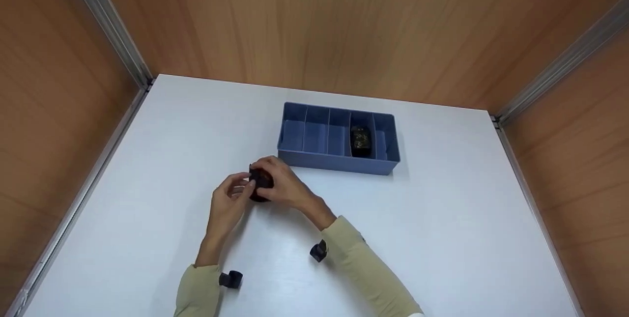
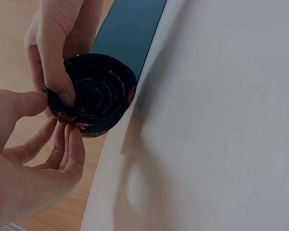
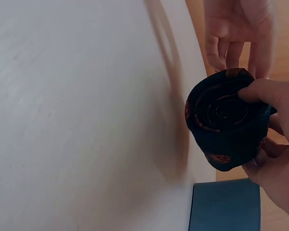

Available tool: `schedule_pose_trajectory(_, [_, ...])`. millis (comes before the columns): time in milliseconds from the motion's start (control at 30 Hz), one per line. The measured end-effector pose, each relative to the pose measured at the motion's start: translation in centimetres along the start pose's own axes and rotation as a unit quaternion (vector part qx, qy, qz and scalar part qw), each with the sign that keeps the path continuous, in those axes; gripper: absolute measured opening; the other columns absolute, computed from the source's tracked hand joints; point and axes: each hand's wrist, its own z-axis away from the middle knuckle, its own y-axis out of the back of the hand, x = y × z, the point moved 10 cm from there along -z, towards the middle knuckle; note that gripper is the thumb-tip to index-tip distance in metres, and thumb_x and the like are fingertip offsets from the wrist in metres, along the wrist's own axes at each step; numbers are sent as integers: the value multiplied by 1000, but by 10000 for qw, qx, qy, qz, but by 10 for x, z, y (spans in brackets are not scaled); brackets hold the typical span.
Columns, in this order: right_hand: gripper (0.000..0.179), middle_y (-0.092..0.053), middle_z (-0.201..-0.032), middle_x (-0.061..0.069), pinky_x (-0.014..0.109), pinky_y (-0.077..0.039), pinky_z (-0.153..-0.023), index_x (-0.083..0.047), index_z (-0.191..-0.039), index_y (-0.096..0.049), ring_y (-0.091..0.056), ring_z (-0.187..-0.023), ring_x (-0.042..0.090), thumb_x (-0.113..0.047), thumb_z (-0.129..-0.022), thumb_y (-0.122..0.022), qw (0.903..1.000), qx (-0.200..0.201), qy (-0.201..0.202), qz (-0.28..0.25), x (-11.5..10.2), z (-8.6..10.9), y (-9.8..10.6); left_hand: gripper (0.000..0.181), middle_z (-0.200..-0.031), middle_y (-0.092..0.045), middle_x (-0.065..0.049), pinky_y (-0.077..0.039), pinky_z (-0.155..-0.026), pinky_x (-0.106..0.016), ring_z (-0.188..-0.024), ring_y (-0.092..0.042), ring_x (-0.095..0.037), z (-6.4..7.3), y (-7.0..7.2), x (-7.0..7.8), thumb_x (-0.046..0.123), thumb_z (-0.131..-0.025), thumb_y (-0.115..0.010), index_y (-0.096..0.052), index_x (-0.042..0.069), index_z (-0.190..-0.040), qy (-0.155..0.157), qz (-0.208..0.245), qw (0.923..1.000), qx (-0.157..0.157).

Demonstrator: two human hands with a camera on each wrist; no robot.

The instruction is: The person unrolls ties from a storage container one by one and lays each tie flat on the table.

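Note:
A dark necktie [image 3: 224,120] with orange figures is rolled into a spiral and held up above the table, in front of the box. My right hand [image 1: 285,184] grips the roll, its thumb pressed on the spiral face and its fingers round the outer side. At the left edge of the roll, my left hand [image 1: 228,204] pinches the cloth between thumb and fingers, as the left wrist view shows. A second dark roll with a gold pattern [image 1: 361,141] lies in one compartment of the blue box [image 1: 339,161].
The blue divided box stands on the white table [image 1: 442,209], behind and right of the hands. Wooden panels [image 1: 314,27] enclose the table at the back and both sides. A small black camera [image 1: 231,279] sits on the left wrist, another [image 1: 318,251] on the right.

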Motion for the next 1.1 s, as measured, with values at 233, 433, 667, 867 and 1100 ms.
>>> schedule_pose_trajectory(233, [44, -62, -130, 8, 32, -44, -104, -7, -129, -64, -55, -119, 24, -15, -89, -81, 9995, 184, 9, 240, -4, -7, -7, 33, -114, -64, -16, -53, -83, -22, -101, -64, -26, -1, 8, -4, 20, -99, -71, -67, 3, -127, 60, -15, 9999, 98])
schedule_pose_trajectory(433, [44, -64, -127, 7, 31, -44, -101, -7, -128, -64, -56, -114, 23, -17, -89, -81, 9980, 217, 173, 560, -11, -14, -14, 33, -115, -64, -16, -53, -81, -21, -101, -65, -26, -1, 17, -8, 20, -98, -72, -67, 4, -126, 230, -107, 9995, 207])
schedule_pose_trajectory(667, [44, -66, -124, 7, 33, -43, -102, -7, -126, -64, -58, -113, 24, -21, -89, -82, 9939, 176, 355, 1031, -21, -22, -24, 34, -118, -62, -18, -53, -84, -21, -105, -65, -28, -1, 27, -13, 20, -100, -70, -64, 2, -129, 379, -218, 9988, 218])
schedule_pose_trajectory(867, [43, -68, -123, 7, 33, -45, -101, -6, -125, -65, -60, -112, 24, -21, -88, -82, 9903, 150, 388, 1327, -25, -29, -31, 35, -120, -62, -17, -52, -83, -20, -108, -64, -28, -2, 33, -18, 22, -102, -67, -63, 3, -131, 522, -335, 9978, 229])
schedule_pose_trajectory(1100, [47, -68, -125, 5, 33, -44, -102, -8, -128, -64, -59, -114, 22, -24, -88, -83, 9881, 94, 181, 1526, -23, -33, -37, 35, -121, -63, -21, -50, -83, -16, -109, -64, -30, -4, 36, -17, 22, -103, -64, -62, 1, -131, 660, -529, 9960, 291])
